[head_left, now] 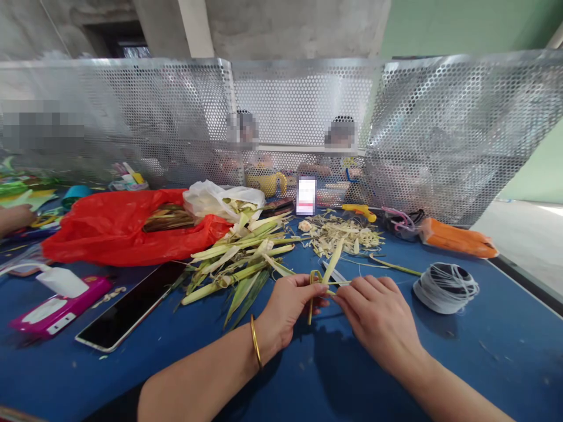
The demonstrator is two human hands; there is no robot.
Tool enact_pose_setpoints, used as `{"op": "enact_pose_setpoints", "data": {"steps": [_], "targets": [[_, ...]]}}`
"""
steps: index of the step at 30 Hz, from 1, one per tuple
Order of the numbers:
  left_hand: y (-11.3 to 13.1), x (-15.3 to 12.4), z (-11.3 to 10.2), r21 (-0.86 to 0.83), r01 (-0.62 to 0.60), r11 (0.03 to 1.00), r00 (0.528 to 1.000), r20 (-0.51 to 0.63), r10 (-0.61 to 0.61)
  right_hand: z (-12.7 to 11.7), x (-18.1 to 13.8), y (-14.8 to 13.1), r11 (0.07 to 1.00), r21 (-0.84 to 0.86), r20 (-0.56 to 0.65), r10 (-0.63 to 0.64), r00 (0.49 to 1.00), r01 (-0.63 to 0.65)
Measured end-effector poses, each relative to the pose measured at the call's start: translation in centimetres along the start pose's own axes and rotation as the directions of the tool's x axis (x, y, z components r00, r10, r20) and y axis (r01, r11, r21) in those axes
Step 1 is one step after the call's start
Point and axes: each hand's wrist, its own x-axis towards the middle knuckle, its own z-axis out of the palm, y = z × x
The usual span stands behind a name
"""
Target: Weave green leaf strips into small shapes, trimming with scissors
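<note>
Right hand (382, 319): fingertips partly hidden behind its knuckles. Both forearms (200, 372) run off the lower edge. Metal tool (335, 274) lies mostly covered by strip (333, 262) and hands; perhaps scissors. Co-worker's hand (17, 220) is cut at left. Heads (341, 135) behind mesh (303, 97) are blurred out.

Leaf strip (315, 274): yellow-green, narrow, held above the blue worktop (373, 381). Curls into a small upright loop at the fingertips of my left grip (285, 302); a narrow end hangs below, near vertical. Thin length spans, roughly level, to my right grip (380, 310). Broader pale blade (335, 258) rises behind, tilted up and rightward; cannot tell whether it joins the loop.
</note>
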Motion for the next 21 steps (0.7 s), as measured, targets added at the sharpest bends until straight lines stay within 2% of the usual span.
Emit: {"op": "enact_pose_setpoints", "data": {"steps": [2, 4, 6, 8, 10, 11, 12, 13, 14, 16, 18, 19, 21], "targets": [[0.0, -0.1, 0.1, 0.010, -0.030, 0.999, 1.000, 0.001, 0.030, 0.3, -0.3, -0.5, 0.982, 0.161, 0.048, 0.095, 0.994, -0.101], [0.0, -0.1, 0.1, 0.014, -0.043, 0.999, 0.999, -0.008, 0.043, 0.8, -0.5, -0.9, 0.870, 0.396, 0.185, 0.237, 0.954, -0.293], [0.1, 0.0, 0.1, 0.009, -0.046, 0.999, 0.998, -0.031, 0.046, 1.5, -0.4, -0.9, 0.623, 0.588, 0.385, 0.345, 0.856, -0.515], [0.2, 0.0, 0.1, 0.007, -0.046, 0.999, 0.998, -0.047, 0.046, 2.1, -0.2, -0.7, 0.291, 0.691, 0.530, 0.419, 0.738, -0.661], [0.4, 0.0, 0.0, 0.020, -0.043, 0.999, 0.999, -0.021, 0.043, 2.3, 0.1, -0.4, -0.002, 0.755, 0.569, 0.497, 0.655, -0.655], [0.4, 0.0, 0.0, 0.031, -0.043, 0.999, 0.999, 0.004, 0.043, 2.3, 0.2, -0.2, -0.096, 0.784, 0.558, 0.542, 0.629, -0.614], [0.4, 0.0, -0.1, 0.041, -0.044, 0.998, 0.999, 0.031, 0.043, 2.2, 0.3, -0.2, -0.140, 0.812, 0.530, 0.584, 0.615, -0.567], [0.3, -0.1, -0.1, 0.049, -0.046, 0.998, 0.998, 0.055, 0.043, 2.1, 0.3, -0.2, -0.135, 0.837, 0.488, 0.621, 0.614, -0.530], [0.3, -0.1, -0.1, 0.051, -0.047, 0.998, 0.996, 0.072, 0.044, 1.9, 0.3, -0.2, -0.084, 0.862, 0.428, 0.650, 0.628, -0.501], [0.1, -0.1, -0.2, 0.047, -0.051, 0.998, 0.995, 0.085, 0.047, 1.5, 0.3, -0.3, 0.127, 0.900, 0.235, 0.664, 0.710, -0.417], [0.0, -0.1, -0.2, 0.052, -0.065, 0.997, 0.995, 0.082, 0.060, 1.1, 0.2, -0.3, 0.373, 0.885, 0.035, 0.543, 0.839, -0.279], [0.0, -0.1, -0.1, 0.054, -0.075, 0.996, 0.995, 0.072, 0.071, 0.9, 0.2, -0.2, 0.465, 0.860, -0.019, 0.442, 0.897, -0.211], [0.0, -0.2, 0.1, 0.054, -0.085, 0.995, 0.996, 0.043, 0.083, 0.6, 0.2, -0.1, 0.566, 0.809, -0.005, 0.277, 0.961, -0.159]]}}
